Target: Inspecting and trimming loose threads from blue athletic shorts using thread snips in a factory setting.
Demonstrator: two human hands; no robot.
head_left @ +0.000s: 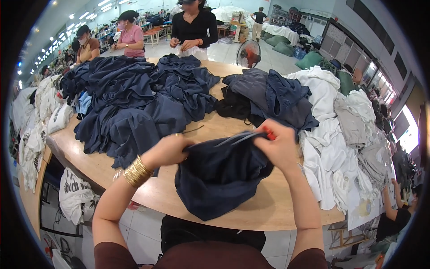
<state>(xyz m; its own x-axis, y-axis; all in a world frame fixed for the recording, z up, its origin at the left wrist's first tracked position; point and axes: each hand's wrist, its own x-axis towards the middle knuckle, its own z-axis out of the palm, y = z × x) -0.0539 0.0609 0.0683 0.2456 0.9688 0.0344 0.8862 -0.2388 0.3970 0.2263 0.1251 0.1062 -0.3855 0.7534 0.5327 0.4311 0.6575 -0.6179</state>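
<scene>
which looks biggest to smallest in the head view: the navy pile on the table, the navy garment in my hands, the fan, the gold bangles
1. navy pile
2. navy garment, though it is nearer the camera
3. fan, far off
4. gold bangles

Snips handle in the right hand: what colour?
Red-orange, on the snips pinched in the right hand; head view.

Bright screen (408,130), perhaps window, far right; grid boards (342,47) on wall.

A wooden table (268,210) on a pale tiled floor (134,237), ceiling lights (105,6) overhead.
</scene>
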